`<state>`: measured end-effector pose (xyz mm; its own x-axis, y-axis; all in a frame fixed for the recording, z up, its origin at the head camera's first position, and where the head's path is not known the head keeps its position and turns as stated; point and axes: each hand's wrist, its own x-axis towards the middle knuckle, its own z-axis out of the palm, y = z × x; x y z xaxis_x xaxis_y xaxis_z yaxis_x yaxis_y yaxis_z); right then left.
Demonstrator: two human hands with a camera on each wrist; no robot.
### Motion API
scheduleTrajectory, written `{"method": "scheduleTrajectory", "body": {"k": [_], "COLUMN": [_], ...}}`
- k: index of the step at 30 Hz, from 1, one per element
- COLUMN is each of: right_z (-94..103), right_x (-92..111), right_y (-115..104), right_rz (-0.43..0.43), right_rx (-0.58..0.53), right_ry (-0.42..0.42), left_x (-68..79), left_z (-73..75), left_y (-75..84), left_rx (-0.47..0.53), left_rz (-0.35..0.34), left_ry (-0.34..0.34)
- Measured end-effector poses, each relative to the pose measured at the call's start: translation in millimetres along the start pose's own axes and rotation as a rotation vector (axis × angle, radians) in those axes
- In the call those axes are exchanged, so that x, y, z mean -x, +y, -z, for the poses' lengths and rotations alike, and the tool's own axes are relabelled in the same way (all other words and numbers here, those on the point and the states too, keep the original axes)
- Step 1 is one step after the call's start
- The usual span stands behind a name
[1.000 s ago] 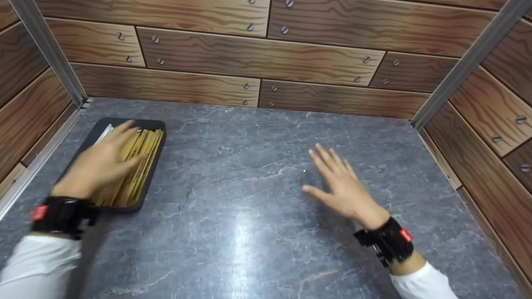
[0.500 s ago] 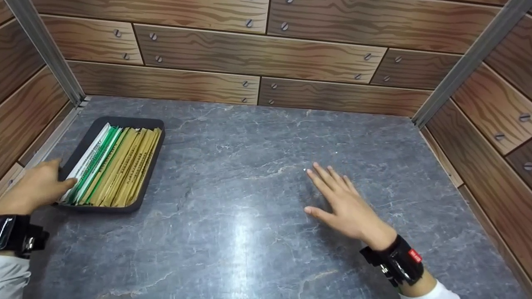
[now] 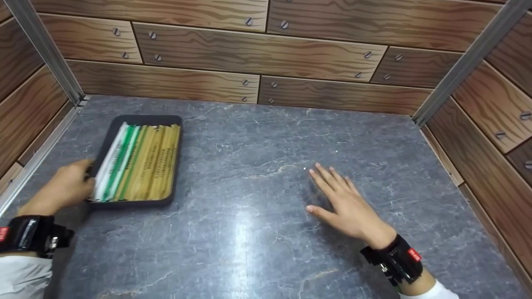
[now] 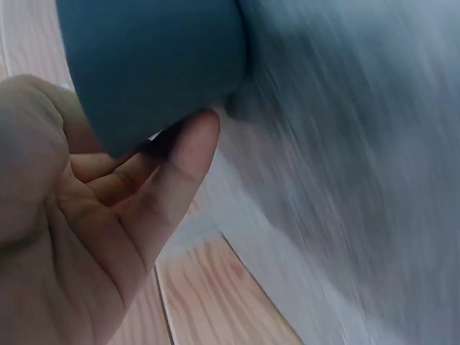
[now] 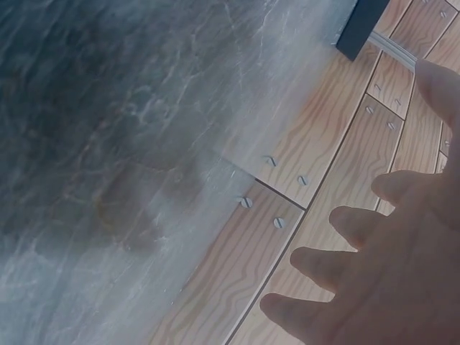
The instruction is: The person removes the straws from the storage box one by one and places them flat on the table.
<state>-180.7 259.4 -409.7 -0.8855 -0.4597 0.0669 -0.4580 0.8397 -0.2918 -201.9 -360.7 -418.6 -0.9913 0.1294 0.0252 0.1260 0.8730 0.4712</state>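
My left hand (image 3: pixel 62 185) grips the left side wall of a dark grey rectangular tray (image 3: pixel 147 120). In the left wrist view the tray's blurred corner (image 4: pixel 158 65) lies between thumb and fingers, with the fingers (image 4: pixel 183 151) underneath. Several thin, flat packets stand side by side in the tray: white ones (image 3: pixel 110 166) at the left, green ones (image 3: pixel 121 162) beside them, and printed tan ones (image 3: pixel 156 166) on the right. Over the right half of the tabletop, my right hand (image 3: pixel 349 205) has its fingers spread and holds nothing.
The grey marbled tabletop (image 3: pixel 241 158) is enclosed by wood-patterned panels at the back (image 3: pixel 199 50) and on both sides. Metal posts (image 3: pixel 461 62) stand in the corners. A few tiny light specks lie near my right fingertips.
My left hand has gone from above the packets to the tray's left side, and the tray has shifted to the right with it. My right hand drew slightly nearer, then stayed still.
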Motion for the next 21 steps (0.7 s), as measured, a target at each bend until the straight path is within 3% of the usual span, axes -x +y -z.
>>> {"method": "scheduleTrajectory", "body": {"k": [11, 16, 21], "right_z": [-4.9, -6.3, -10.1], "right_x": [-2.6, -6.1, -10.9], "right_y": [-0.3, 3.3, 10.2], "right_rz": [-0.024, -0.053, -0.097], "right_rx": [-0.043, -0.063, -0.086], "right_ry": [-0.013, -0.032, -0.103], "left_x": [-24.8, -28.7, -30.2], "left_z": [-51.6, -74.6, -89.9], "left_y": [78.0, 114.7, 136.7], "left_rx": [0.204, 0.235, 0.235], "left_rz": [-0.078, -0.107, -0.145], "left_ry": [0.025, 0.063, 0.085]}}
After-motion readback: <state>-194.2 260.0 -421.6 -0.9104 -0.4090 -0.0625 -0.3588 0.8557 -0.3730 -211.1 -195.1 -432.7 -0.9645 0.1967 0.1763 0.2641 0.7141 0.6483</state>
